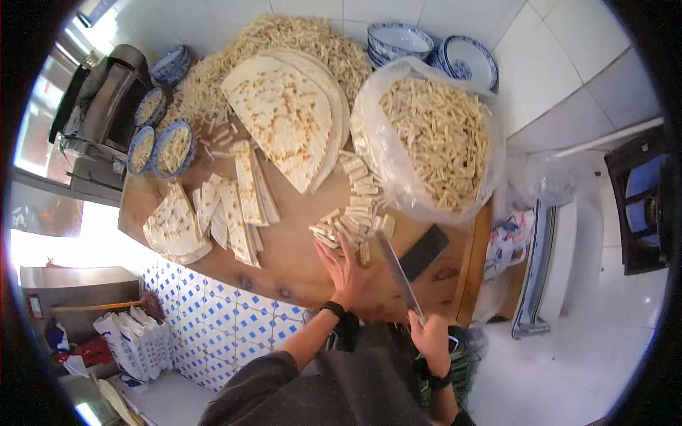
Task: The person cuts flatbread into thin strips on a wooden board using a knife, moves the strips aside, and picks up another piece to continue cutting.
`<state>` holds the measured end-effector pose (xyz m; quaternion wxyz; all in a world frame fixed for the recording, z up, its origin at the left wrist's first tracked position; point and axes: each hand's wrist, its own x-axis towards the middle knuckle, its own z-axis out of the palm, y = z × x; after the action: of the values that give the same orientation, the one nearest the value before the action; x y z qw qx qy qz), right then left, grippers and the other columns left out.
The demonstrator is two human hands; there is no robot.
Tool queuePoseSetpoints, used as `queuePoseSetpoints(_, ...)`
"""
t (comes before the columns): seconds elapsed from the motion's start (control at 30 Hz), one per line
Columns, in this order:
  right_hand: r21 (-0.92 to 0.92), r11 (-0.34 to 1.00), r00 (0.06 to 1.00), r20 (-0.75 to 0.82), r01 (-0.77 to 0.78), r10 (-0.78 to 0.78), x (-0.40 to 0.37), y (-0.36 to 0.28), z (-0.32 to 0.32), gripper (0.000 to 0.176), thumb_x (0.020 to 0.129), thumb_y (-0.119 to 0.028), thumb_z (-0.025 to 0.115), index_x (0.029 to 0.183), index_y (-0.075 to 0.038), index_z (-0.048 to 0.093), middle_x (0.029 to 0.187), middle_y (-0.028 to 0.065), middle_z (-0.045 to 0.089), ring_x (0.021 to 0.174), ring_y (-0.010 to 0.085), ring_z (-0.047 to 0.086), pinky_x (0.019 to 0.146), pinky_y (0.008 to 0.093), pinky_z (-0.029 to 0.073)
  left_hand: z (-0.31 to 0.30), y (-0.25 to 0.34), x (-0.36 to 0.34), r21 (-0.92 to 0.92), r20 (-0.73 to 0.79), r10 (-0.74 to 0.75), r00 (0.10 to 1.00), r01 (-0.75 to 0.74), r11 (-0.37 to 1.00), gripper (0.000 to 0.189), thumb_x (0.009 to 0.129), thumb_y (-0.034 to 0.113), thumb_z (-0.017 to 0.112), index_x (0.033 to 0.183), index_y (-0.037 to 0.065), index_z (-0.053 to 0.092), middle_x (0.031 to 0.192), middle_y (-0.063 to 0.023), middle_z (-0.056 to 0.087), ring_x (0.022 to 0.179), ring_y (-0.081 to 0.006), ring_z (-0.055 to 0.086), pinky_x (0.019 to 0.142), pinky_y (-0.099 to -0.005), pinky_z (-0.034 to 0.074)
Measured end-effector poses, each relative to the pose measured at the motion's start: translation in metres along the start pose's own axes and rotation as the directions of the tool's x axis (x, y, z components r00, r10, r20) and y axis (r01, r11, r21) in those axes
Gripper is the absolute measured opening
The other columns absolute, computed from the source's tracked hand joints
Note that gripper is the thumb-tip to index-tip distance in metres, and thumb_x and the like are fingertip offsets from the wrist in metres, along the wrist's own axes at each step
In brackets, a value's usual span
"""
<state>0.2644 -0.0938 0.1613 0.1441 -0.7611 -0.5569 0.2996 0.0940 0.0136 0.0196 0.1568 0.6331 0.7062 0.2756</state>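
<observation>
My left hand lies with fingers spread against a small pile of cut flatbread pieces on the wooden board. My right hand is closed around the handle of a long kitchen knife. The blade points away from me, its tip beside more short flatbread strips. A dark flat slab rests on the board just right of the blade. Left of my hands lie long flatbread strips and a folded flatbread wedge. Large half-round flatbreads are stacked further back.
A plastic bag full of cut pieces stands at the back right, with blue-and-white bowls behind it. Loose pieces are heaped along the wall. Filled small bowls and a dark machine stand at the left.
</observation>
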Motion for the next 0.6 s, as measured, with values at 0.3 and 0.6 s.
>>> queuePoseSetpoints(0.3,-0.049,0.985,0.986,-0.009,-0.166,0.166,-0.019,0.030,-0.020,0.037,0.088,-0.027,0.060,0.074,0.007,0.062,0.064,0.0278,0.056,0.064,0.0464,0.057,0.055,0.0489,0.042,0.034,0.006,0.110,0.101,-0.023,0.160,0.987,-0.157,0.982,0.117,0.067,0.053,0.079,0.150,0.003,0.013,0.144,-0.0453,0.005,0.135,-0.0591,0.007,0.108,-0.0628,0.016)
queuePoseSetpoints(0.6,0.113,0.984,0.987,-0.070,-0.138,0.147,-0.029,0.018,-0.021,0.036,0.089,-0.027,0.061,0.074,0.006,0.061,0.064,0.0282,0.054,0.064,0.0466,0.056,0.054,0.0476,0.040,-0.025,-0.010,0.104,-0.130,0.135,0.213,0.968,-0.196,0.972,0.118,0.069,0.039,0.081,0.152,0.005,0.003,0.151,-0.0342,0.007,0.139,-0.0519,0.007,0.112,-0.0588,0.016)
